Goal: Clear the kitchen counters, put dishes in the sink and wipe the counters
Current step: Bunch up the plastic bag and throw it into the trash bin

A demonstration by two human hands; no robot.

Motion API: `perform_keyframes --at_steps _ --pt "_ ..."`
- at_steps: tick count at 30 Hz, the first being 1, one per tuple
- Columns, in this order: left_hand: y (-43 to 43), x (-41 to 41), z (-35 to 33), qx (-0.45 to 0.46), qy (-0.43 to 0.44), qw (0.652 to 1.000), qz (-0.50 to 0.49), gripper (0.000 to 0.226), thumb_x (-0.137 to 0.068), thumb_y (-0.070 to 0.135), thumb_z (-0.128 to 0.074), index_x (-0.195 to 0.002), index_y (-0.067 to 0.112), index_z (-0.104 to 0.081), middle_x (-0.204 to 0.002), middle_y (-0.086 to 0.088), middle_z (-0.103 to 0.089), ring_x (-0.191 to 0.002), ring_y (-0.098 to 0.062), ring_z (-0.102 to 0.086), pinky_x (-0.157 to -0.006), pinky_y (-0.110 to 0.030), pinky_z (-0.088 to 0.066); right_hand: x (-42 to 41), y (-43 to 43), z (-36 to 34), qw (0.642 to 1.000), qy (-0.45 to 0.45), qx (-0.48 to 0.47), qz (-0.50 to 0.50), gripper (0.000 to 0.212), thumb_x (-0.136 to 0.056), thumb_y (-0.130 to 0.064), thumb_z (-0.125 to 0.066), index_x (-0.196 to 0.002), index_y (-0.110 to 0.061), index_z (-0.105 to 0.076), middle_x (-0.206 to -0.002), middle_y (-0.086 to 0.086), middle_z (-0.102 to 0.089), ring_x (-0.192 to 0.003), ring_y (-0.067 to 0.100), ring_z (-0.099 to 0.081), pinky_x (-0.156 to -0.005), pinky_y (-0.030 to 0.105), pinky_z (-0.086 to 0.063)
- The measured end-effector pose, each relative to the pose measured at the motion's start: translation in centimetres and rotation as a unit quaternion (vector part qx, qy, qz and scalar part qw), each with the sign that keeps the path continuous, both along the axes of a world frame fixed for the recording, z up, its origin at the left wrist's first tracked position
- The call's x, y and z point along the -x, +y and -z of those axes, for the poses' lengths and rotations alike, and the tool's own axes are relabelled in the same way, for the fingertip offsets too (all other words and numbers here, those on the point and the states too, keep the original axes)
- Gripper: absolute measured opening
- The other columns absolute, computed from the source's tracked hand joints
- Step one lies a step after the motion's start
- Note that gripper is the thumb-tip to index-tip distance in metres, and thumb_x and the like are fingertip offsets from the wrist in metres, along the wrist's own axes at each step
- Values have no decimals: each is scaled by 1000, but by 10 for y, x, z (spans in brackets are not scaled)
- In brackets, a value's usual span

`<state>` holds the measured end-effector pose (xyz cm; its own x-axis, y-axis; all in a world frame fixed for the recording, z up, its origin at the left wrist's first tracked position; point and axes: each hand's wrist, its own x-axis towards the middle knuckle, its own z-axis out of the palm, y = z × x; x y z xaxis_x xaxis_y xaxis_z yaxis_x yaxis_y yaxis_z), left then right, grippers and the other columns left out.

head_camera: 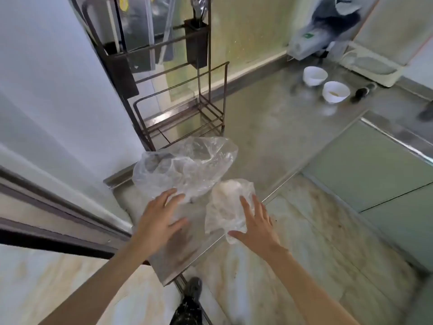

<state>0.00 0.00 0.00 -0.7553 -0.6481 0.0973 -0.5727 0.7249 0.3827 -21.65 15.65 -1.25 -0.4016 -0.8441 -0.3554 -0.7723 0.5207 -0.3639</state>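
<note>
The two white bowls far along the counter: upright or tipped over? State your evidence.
Upright. The farther bowl and nearer bowl stand on the counter, rims up, with their insides showing.

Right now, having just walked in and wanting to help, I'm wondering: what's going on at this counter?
A person is reaching with both hands for two crumpled clear plastic bags on the steel counter. The left hand, fingers spread, is at the edge of the larger bag. The right hand, also open, lies over the smaller bag. Neither bag is gripped yet. Two white bowls stand at the far end of the counter, not yet moved to a sink.
</note>
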Motion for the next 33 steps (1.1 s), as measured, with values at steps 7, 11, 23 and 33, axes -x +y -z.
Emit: perform_keyframes --at_steps 7,11,23,33 --pt "-50 61 35 -4 -91 994 56 77 -77 52 -65 -142 22 -36 -151 -15 -26 -138 -36 -25 -109 -57 -22 0 -58 54 996 -15 -79 35 95 -81 -56 -61 -147 -41 5 -155 1 23 -142 37 15 -113 49 -15" --pt "-50 66 50 -61 -115 991 28 80 -81 50 -61 -146 22 -25 -155 -13 -15 -143 -31 -13 -113 -53 -8 -3 -52 58 991 -39 31 120 60 -88 -4 -48 -143 -25 -33 -150 4 -26 -134 30 -24 -102 33 -35" --pt "64 177 -13 -533 -23 811 240 55 -79 17 -73 -128 21 -48 -124 2 -51 -112 -8 -51 -88 -6 -38 -1 67 -19 872 -61 306 378 49 -68 20 -53 -102 -12 -70 -97 -9 -60 -87 9 -60 -74 0 -37" --pt "269 228 17 -577 -94 769 258 31 -82 16 -69 -104 32 -54 -110 7 -59 -88 4 -58 -68 -12 -46 -24 240 -5 492 -333 421 686 93 -65 -47 -78 -137 -58 -20 -149 -20 -21 -134 7 -30 -109 40 -33"
